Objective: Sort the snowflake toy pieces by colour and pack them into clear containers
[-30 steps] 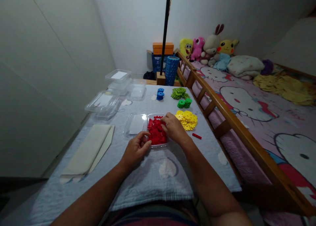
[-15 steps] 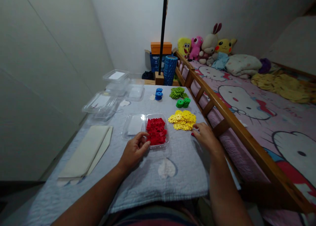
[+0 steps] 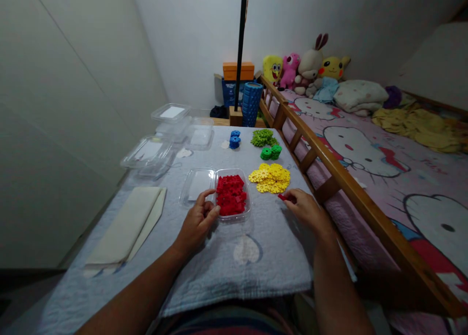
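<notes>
My right hand (image 3: 302, 206) is closed on a small red plastic piece (image 3: 282, 197), just in front of a heap of yellow flower-shaped discs (image 3: 270, 178). Red building pieces (image 3: 231, 194) fill the clear plastic box (image 3: 234, 218) in the middle of the table. At that box's left side rests my left hand (image 3: 199, 218), its fingers apart and holding nothing. The box's clear lid (image 3: 186, 186) lies open to the left, with a white label on it.
Behind the yellow heap sit green discs (image 3: 271, 153), light green pieces (image 3: 263, 138) and blue discs (image 3: 234, 140). Clear boxes (image 3: 148, 152) stand at the back left, near a folded cream cloth (image 3: 126, 225). A wooden bed rail (image 3: 321, 167) borders the right side.
My right hand now holds the red piece between its fingers, slightly left of where the piece was on the table. My left index finger has lifted away from the red pieces.
</notes>
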{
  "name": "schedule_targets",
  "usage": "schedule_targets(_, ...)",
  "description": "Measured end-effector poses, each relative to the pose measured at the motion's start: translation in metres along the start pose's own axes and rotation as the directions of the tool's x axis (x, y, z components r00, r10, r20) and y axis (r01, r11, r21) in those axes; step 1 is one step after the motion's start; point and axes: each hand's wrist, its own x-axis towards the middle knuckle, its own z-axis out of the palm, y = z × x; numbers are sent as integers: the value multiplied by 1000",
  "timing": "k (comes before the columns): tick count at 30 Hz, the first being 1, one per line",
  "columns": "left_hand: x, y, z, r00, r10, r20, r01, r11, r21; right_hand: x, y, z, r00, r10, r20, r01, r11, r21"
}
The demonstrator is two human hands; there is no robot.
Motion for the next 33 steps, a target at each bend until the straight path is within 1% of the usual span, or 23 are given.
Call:
schedule_targets(3,0,0,1,1000,-7,-13,7,1000,-20,9,-40,3,993,-120,-10,121,987,107)
schedule_targets(5,0,0,1,1000,-10,-11,9,1000,-25,15,-68,12,983,-184,-6,182,969,167)
schedule_targets(8,1,0,1,1000,-11,-6,11,999,-30,25,-99,32,974,-225,5,222,963,150)
schedule_targets(10,1,0,1,1000,-9,-10,9,999,-36,31,-110,44,979,-205,-18,206,974,98)
schedule_targets(12,1,1,1,1000,-10,-18,9,999,-34,35,-111,52,985,-162,-56,167,983,80)
schedule_targets(14,0,1,1,1000,-16,-26,15,1000,-28,37,-108,54,989,-125,-84,134,983,122)
schedule_targets(17,-1,2,0,999,-23,-38,23,1000,-9,35,-98,50,986,-97,-134,125,968,216)
schedule_targets(20,-1,4,-1,997,0,-72,3,999,42,30,-89,45,980,-82,-181,130,953,275)
schedule_targets(23,1,5,-8,989,53,-141,-37,993,113,25,-84,50,980,-78,-184,135,937,321)
schedule_targets(25,5,4,-15,968,105,-230,-59,978,198,24,-82,57,979,-76,-187,138,929,343)
schedule_targets(27,11,2,-24,920,194,-339,-66,933,355,23,-80,66,979,-63,-195,131,924,358)
schedule_targets(29,17,-3,-34,868,300,-395,-36,832,553,23,-78,74,979,-41,-200,115,921,373)
schedule_targets(30,21,-7,-37,853,322,-411,9,778,628,23,-77,78,979,-31,-200,107,918,382)
schedule_targets(31,24,-12,-40,851,314,-422,64,735,675,23,-75,81,979,-22,-201,101,915,391)
schedule_targets(33,29,-22,-43,866,268,-423,154,661,734,22,-74,86,977,-13,-212,100,908,406)
